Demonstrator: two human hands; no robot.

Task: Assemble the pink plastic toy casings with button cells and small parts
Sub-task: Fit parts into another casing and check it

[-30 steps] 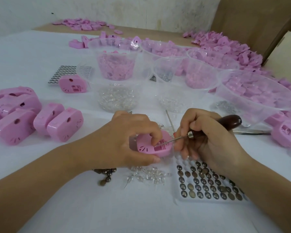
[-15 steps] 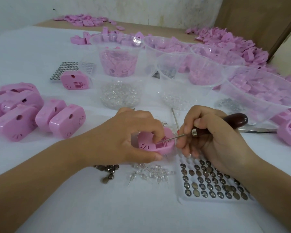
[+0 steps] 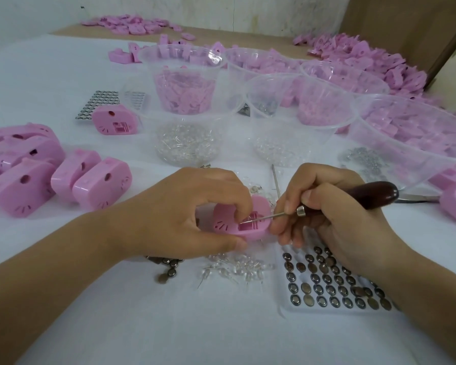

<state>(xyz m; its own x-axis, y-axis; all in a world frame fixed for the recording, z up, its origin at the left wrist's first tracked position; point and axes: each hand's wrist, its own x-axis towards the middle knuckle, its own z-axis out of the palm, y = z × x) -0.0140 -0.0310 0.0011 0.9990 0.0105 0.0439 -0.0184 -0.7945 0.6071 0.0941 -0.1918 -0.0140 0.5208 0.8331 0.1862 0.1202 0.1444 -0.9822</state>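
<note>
My left hand [image 3: 184, 214] grips a pink toy casing [image 3: 227, 227] at the table's middle, thumb under it and fingers curled over its top. My right hand [image 3: 334, 219] holds an awl with a dark wooden handle [image 3: 371, 193]; its thin metal tip pokes into the casing's open compartment [image 3: 248, 223]. A clear tray of button cells [image 3: 334, 283] lies just below my right hand. Loose button cells [image 3: 169, 270] and a small heap of clear LEDs [image 3: 234, 267] lie in front of the casing.
Several finished pink casings [image 3: 50, 177] are grouped at the left. Clear plastic bowls [image 3: 184, 83] of pink parts, LEDs and metal bits stand behind the hands. A large bowl [image 3: 419, 138] sits at the right. Another cell tray [image 3: 98, 104] lies at the back left.
The view has shifted slightly. Both hands keep their grips, with the awl tip still working inside the casing's compartment.
</note>
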